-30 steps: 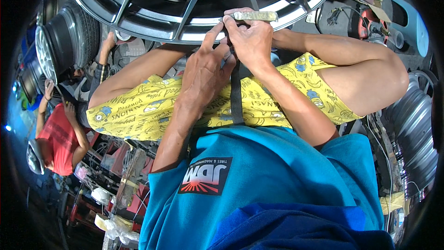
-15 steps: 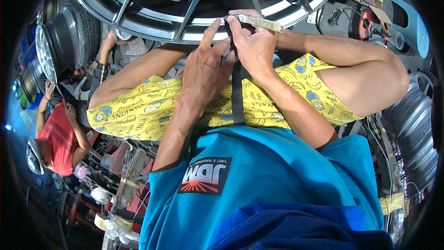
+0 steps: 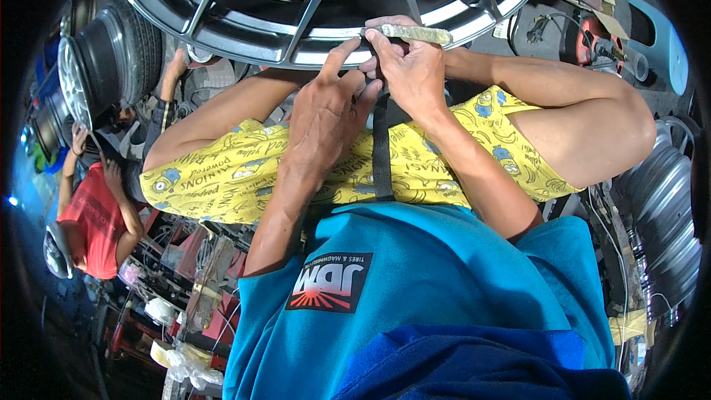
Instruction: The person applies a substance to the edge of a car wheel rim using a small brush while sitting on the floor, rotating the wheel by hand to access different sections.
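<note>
A large grey multi-spoke wheel rim (image 3: 255,50) stands before me at the top of the view. My right hand (image 3: 411,74) is closed around a flat tool with a pale yellowish, wrapped-looking handle (image 3: 416,33). The handle points right, and its small dark tip meets the rim's lower lip. Against the rim beside that tip rests the index finger of my left hand (image 3: 322,115). The left thumb stands apart from the fingers, and the other left fingers are bent, partly hidden behind the right hand.
My crossed legs in yellow printed shorts (image 3: 244,170) lie under my forearms. At the left, a person in a red top (image 3: 96,215) works on another wheel (image 3: 78,81) by a tyre (image 3: 137,48). A red power tool (image 3: 589,41), a blue plastic piece (image 3: 659,41) and silver rims (image 3: 659,192) lie right.
The tool's handle has turned to lie more level. My left index finger has shifted slightly down and right along the rim's lip, and my right hand has barely moved.
</note>
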`<state>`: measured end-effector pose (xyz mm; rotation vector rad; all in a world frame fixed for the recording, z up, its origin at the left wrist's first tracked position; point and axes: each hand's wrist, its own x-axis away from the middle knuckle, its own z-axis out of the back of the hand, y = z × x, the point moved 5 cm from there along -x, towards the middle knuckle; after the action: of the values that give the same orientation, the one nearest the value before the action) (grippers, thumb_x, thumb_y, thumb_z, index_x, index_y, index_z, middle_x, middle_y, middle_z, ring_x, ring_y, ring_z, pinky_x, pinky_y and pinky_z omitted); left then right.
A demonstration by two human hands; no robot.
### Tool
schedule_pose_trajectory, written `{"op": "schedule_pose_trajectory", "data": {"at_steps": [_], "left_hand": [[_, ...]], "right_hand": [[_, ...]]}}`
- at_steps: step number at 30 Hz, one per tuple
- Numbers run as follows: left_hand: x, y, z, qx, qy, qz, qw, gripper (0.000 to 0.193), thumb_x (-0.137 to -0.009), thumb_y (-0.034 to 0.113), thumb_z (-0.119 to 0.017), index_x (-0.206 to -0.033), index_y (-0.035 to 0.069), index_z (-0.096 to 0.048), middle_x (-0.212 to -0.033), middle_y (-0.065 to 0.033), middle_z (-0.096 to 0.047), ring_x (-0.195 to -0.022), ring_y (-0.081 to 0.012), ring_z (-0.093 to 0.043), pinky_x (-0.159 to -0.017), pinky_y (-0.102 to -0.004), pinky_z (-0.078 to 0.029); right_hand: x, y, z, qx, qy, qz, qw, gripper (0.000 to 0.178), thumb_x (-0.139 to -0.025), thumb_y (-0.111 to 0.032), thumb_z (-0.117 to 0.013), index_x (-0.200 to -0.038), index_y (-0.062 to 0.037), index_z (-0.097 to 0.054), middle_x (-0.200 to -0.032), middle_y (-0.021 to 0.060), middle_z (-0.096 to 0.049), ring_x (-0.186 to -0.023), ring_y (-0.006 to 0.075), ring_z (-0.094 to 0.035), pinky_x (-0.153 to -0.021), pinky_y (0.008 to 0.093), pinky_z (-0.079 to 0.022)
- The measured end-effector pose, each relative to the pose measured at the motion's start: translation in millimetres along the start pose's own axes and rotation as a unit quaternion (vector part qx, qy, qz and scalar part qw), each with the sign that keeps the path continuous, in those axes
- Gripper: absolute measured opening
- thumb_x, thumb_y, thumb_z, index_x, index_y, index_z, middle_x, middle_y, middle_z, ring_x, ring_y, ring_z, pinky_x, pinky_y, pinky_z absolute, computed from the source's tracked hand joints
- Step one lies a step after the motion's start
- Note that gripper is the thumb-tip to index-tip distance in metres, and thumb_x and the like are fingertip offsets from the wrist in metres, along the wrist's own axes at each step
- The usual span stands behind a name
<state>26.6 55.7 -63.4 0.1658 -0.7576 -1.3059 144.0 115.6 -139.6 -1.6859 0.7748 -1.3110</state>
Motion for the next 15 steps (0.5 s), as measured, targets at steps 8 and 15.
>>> {"op": "schedule_pose_trajectory", "data": {"at_steps": [8, 15], "left_hand": [[-0.3, 0.0, -0.1, -0.005, -0.008, -0.002, 1.000, 0.024, -0.095, 0.019, -0.076, -0.089, -0.004, -0.074, -0.150, -0.0176, -0.061, -0.100, -0.0398, -0.076, -0.084, -0.0488, -0.061], [0.4, 0.7, -1.6, 0.000, 0.004, -0.014, 1.000, 0.023, -0.094, 0.018, -0.076, -0.091, -0.005, -0.074, -0.149, -0.0180, -0.061, -0.100, -0.0407, -0.076, -0.084, -0.0498, -0.060]], "right_hand": [[0.2, -1.7, 0.2, 0.001, -0.008, 0.001, 1.000, 0.012, -0.102, -0.007, -0.069, -0.110, 0.0007, -0.074, -0.082, 0.0083, -0.076, -0.071, 0.0160, -0.080, -0.057, 0.0273, -0.059], [-1.0, 3.1, -0.9, -0.025, -0.026, -0.009, 0.999, 0.012, -0.103, -0.005, -0.068, -0.109, 0.0027, -0.074, -0.093, 0.0107, -0.077, -0.073, 0.0178, -0.080, -0.058, 0.0271, -0.060]]}}
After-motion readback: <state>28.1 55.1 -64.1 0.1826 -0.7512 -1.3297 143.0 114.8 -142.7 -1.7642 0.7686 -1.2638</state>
